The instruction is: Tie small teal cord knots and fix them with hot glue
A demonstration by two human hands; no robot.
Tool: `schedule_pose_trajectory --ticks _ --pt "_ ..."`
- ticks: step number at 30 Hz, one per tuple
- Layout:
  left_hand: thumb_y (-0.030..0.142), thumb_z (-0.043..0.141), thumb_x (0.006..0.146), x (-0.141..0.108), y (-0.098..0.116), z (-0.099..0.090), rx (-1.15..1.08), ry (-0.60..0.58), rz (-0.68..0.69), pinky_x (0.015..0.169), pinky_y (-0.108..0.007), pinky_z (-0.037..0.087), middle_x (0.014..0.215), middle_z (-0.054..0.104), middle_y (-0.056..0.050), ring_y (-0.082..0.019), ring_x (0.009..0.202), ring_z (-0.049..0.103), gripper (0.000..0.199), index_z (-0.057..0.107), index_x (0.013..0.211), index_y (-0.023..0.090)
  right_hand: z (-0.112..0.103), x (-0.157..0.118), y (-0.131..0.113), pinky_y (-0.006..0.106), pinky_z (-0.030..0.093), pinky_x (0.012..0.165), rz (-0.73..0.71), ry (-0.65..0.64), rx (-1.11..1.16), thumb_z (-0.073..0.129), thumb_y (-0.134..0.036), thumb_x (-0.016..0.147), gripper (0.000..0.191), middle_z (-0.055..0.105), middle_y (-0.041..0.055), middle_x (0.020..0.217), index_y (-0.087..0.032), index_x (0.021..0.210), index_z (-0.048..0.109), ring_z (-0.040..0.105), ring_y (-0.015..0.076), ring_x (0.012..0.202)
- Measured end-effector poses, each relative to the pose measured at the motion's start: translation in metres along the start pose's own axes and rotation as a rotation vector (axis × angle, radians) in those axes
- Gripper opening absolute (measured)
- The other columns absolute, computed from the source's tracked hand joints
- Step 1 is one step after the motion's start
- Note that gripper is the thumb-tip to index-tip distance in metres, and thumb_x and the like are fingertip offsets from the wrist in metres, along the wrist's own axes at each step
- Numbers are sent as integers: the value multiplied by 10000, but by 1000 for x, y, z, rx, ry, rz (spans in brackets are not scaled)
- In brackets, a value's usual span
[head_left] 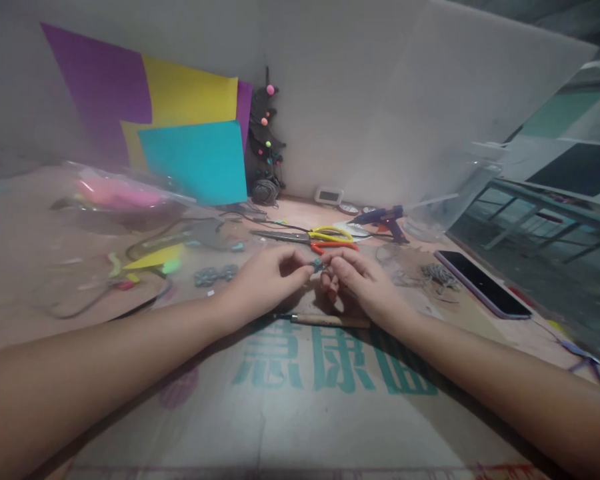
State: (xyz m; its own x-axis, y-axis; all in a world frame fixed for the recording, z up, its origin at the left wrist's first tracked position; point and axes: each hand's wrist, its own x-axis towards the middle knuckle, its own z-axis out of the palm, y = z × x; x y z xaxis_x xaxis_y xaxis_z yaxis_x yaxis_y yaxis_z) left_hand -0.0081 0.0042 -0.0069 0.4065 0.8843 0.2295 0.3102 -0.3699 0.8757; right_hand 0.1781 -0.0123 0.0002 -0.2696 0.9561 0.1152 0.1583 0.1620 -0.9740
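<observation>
Near the middle of the table, my left hand (270,280) and my right hand (367,283) meet at the fingertips. Both pinch a small teal piece (317,265), too small and partly covered to name by kind. Just below the hands lies a tool with a wooden handle (330,321), its thin dark tip pointing left. Scissors with one yellow and one red handle (333,237) rest beyond my fingers, blades to the left. Beside my left wrist sit grey flower-shaped pieces (213,275).
A blue glue gun (387,219) stands at the back right. A phone (483,285) and a grey string tangle (440,277) lie to the right. Yellow scraps (155,257) are at left. Coloured sheets (195,160) and a dark tree-shaped decoration (266,143) stand against the back panel.
</observation>
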Motion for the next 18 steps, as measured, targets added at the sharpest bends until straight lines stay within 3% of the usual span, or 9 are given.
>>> schedule_pose_trajectory --ticks 8,18 --pt "304 551 859 0 -1 0 3 -6 9 469 -180 379 594 600 39 -90 515 538 161 593 765 181 2 0 -1 203 400 454 -9 -35 -82 642 -336 804 257 582 -38 650 -171 986 568 544 90 525" --pt "309 546 862 -1 1 0 71 3 34 488 -196 388 612 625 36 -100 528 549 168 610 771 183 2 -2 -5 197 367 415 10 -19 -58 630 -385 807 256 594 -33 632 -179 930 543 524 87 494"
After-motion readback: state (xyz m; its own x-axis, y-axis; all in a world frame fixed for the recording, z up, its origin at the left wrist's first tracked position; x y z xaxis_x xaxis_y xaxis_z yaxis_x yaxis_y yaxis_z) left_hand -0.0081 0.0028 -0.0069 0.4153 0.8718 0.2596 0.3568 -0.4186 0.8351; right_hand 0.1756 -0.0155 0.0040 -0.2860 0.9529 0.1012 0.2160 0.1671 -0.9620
